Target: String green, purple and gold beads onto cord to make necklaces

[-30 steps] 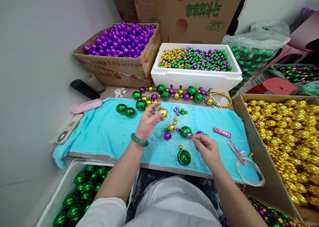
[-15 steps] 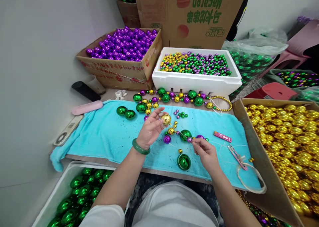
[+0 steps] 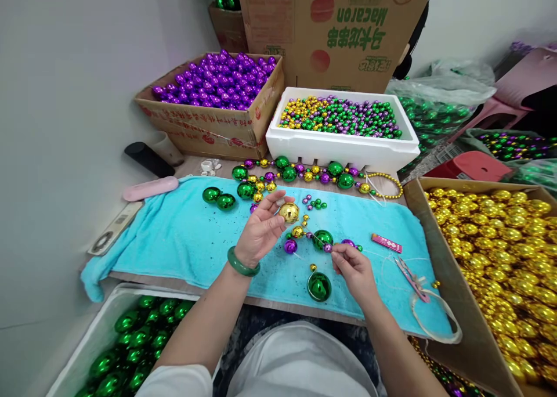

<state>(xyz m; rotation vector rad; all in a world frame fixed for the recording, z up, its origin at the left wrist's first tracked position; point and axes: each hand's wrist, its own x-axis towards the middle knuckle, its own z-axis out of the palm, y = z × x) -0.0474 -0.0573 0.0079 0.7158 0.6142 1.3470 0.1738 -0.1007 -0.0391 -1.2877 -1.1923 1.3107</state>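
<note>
A shiny gold bead [image 3: 289,213] is pinched between the thumb and fingers of my left hand [image 3: 262,227], raised over the towel. My right hand [image 3: 353,267] grips a small light-purple bead [image 3: 327,248] at its fingertips; a thin cord slants from there toward the gold bead. Beneath the hands lie a large green bead [image 3: 322,239], a smaller gold bead [image 3: 297,231] and a purple bead [image 3: 290,246]. Closer to me rests another large green bead [image 3: 319,287], with a tiny gold bead [image 3: 313,267] just above it.
A turquoise towel [image 3: 183,234] covers the table. Behind it stand a carton of purple beads [image 3: 195,124] and a white foam box [image 3: 339,147]. A carton of gold beads [image 3: 461,281] is at right, near pink snips [image 3: 411,278]. A finished-looking bead strand [image 3: 308,176] lies across the back.
The gold bead in my left hand now shows more of its face and sits slightly lower in view. My right hand has shifted slightly left. The whole view has moved a little.
</note>
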